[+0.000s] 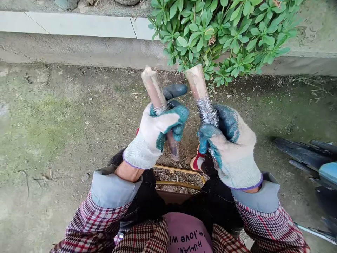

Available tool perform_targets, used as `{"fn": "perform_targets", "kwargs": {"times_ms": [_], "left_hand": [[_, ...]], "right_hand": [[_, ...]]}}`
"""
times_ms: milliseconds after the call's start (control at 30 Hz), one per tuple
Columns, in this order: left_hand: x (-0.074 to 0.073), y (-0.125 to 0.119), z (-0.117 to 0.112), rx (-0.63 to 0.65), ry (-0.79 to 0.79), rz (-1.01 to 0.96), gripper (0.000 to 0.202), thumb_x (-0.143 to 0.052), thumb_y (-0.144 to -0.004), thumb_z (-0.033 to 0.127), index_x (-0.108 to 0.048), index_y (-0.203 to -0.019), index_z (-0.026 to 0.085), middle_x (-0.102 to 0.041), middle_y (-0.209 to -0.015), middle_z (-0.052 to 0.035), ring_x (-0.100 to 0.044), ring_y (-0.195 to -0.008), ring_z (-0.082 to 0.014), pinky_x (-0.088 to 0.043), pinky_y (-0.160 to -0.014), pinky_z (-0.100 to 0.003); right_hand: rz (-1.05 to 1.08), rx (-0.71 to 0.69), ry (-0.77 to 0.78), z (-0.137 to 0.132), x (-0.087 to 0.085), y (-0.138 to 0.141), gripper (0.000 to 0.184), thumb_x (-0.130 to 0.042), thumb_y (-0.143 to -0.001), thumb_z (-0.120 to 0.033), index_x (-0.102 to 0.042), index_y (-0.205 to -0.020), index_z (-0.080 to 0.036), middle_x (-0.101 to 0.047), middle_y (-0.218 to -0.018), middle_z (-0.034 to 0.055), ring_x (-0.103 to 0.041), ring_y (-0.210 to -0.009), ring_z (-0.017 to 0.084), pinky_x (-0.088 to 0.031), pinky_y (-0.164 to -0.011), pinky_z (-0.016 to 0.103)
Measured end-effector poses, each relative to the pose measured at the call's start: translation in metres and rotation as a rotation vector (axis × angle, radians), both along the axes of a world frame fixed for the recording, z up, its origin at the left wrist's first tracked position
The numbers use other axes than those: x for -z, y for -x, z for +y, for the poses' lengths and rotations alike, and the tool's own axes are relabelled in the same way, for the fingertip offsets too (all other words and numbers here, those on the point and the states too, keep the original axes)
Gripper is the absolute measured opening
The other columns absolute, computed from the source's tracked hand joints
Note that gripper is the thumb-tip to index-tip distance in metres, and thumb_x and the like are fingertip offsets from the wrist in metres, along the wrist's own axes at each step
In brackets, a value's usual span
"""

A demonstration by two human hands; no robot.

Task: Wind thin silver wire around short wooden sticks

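Note:
Both hands wear white knit gloves with blue-green coated palms and fingers. My left hand (pixel 165 123) is closed around a short wooden stick (pixel 154 88), tilted, with a few turns of thin wire near its middle. One dark fingertip of that glove sticks out to the right. In my right hand (pixel 226 140) is a second wooden stick (pixel 197 82), its bare pale end pointing up and away. Silvery wire (pixel 207 110) is wound thickly around this stick, down to where the fingers cover it. The two sticks are apart, side by side above the ground.
A leafy green bush (pixel 223 35) overhangs a low concrete ledge (pixel 92 49) with white tiles (pixel 79 24). At the right are a black tire (pixel 297 151) and a light blue part (pixel 328 172) of some vehicle. Below my hands is a gold-coloured metal frame (pixel 179 169) between my legs.

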State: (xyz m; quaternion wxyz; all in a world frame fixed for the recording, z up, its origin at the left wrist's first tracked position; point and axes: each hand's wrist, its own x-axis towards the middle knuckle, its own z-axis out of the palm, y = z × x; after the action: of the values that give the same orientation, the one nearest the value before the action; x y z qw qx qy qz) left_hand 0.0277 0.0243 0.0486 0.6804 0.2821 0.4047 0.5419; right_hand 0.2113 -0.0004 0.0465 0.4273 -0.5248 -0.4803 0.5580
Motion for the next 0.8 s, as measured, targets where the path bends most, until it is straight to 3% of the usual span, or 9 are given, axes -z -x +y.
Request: {"fn": "perform_targets", "kwargs": {"times_ms": [167,300,400,567,700,800], "left_hand": [[-0.005,-0.003,-0.002,-0.006,-0.068,0.36,0.027,-0.082,-0.075,0.026,-0.07,-0.098,0.021,-0.063,-0.071,0.0042,-0.053,-0.05,-0.0088,-0.047,-0.044,-0.022],[-0.001,-0.004,-0.003,-0.09,-0.286,0.678,0.022,-0.079,-0.076,0.018,-0.069,-0.095,0.02,-0.07,-0.083,0.0007,-0.066,-0.07,-0.0141,-0.06,-0.066,-0.029],[0.002,-0.004,-0.008,-0.157,-0.364,0.866,0.021,-0.083,-0.08,0.021,-0.067,-0.094,0.021,-0.072,-0.088,0.0008,-0.07,-0.077,-0.0159,-0.062,-0.074,-0.031],[0.0,0.001,-0.015,-0.131,-0.449,1.083,0.017,-0.083,-0.087,0.024,-0.071,-0.099,0.022,-0.076,-0.097,-0.0011,-0.075,-0.093,-0.0201,-0.062,-0.088,-0.032],[0.004,0.004,-0.018,-0.127,-0.523,1.215,0.018,-0.079,-0.09,0.022,-0.075,-0.107,0.024,-0.078,-0.103,-0.0023,-0.075,-0.092,-0.0208,-0.061,-0.081,-0.032],[0.011,0.008,-0.02,-0.146,-0.635,1.307,0.021,-0.079,-0.092,0.028,-0.076,-0.112,0.027,-0.077,-0.102,-0.0035,-0.072,-0.084,-0.0216,-0.06,-0.075,-0.035]], "right_hand": [[-0.09,0.0,-0.096,0.0,0.008,0.001,0.037,-0.076,-0.097,-0.045,-0.064,-0.13,-0.037,-0.069,-0.092,-0.0016,-0.058,-0.055,0.013,-0.052,-0.043,0.028],[-0.092,-0.014,-0.137,0.0,0.007,0.002,0.034,-0.074,-0.098,-0.044,-0.064,-0.129,-0.035,-0.071,-0.095,-0.0014,-0.059,-0.055,0.012,-0.054,-0.043,0.028],[-0.09,-0.03,-0.145,0.0,0.004,0.004,0.035,-0.074,-0.099,-0.044,-0.064,-0.131,-0.035,-0.071,-0.099,-0.0009,-0.062,-0.058,0.013,-0.057,-0.046,0.03],[-0.104,-0.063,-0.142,-0.001,0.005,0.003,0.038,-0.074,-0.098,-0.046,-0.063,-0.133,-0.035,-0.072,-0.11,0.001,-0.07,-0.073,0.017,-0.062,-0.054,0.032],[-0.123,-0.079,-0.15,-0.001,0.006,0.001,0.039,-0.072,-0.099,-0.045,-0.062,-0.135,-0.034,-0.073,-0.115,0.0022,-0.074,-0.084,0.021,-0.065,-0.06,0.034],[-0.158,-0.082,-0.184,-0.001,0.003,0.002,0.041,-0.073,-0.098,-0.043,-0.062,-0.136,-0.032,-0.073,-0.123,0.0046,-0.074,-0.104,0.026,-0.069,-0.073,0.038]]}}
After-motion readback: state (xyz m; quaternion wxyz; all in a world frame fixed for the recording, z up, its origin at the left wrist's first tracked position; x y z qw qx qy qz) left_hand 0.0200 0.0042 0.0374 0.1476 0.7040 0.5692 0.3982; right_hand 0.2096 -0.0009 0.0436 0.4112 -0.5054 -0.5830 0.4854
